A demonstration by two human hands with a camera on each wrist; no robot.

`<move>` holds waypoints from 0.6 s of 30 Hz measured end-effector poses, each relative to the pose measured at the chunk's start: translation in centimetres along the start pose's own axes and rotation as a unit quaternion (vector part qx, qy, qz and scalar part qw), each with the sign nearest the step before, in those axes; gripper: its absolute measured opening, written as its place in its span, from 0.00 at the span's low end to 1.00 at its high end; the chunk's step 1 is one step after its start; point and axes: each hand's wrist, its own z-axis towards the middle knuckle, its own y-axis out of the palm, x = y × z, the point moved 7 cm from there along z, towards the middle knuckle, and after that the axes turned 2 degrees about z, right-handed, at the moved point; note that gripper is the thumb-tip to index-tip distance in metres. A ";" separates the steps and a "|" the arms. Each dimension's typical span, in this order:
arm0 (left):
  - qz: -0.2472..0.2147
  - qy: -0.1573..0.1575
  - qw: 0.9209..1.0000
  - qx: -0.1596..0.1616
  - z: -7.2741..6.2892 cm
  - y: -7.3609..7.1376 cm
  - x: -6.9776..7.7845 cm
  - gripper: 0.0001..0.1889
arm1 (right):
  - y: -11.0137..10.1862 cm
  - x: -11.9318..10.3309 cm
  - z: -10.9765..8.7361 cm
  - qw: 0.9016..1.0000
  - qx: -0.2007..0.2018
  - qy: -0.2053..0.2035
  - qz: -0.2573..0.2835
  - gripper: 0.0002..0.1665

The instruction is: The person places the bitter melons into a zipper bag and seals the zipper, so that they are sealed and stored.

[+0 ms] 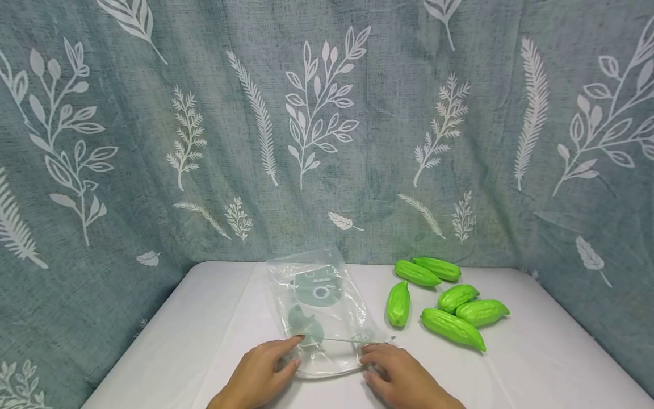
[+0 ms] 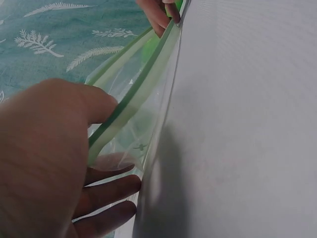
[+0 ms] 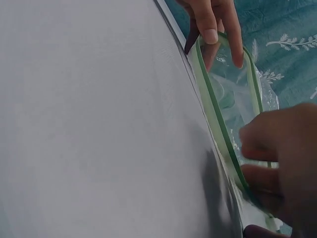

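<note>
Left: the left hand (image 1: 263,369) is pinching the green rim (image 2: 133,88) between thumb and a finger behind the film, other fingers spreading loosely below. If that pinch eases, slick plastic could be slipping away and the mouth sagging closed.

Middle: the clear bag (image 1: 322,318) is lying on the white table (image 1: 214,318), mouth gaping toward the person. Uneven pulling could be skewing it or creasing the strips.

Right: the right hand (image 1: 401,375) is curling about the rim's other end, apparently gripping it; blur is hiding exact contact. Too hard a tug might be stretching the film.

Far right: six green gourds (image 1: 398,304) are lying near the bag; being rounded, they could be rolling if knocked.
</note>
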 end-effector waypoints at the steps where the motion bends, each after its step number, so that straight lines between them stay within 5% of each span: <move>1: 0.004 0.003 1.000 0.002 0.0 0.0 0.0 0.23 | -0.1 -0.1 0.0 1.000 0.010 -0.008 0.012 0.13; 11: 0.025 0.009 1.000 -0.011 0.1 -0.2 0.2 0.28 | -1.9 -1.3 -0.4 0.987 0.110 -0.096 0.069 0.13; 18: 0.024 0.008 0.999 -0.026 0.0 0.1 0.3 0.29 | -3.3 -0.8 -1.2 0.981 0.147 -0.105 0.070 0.15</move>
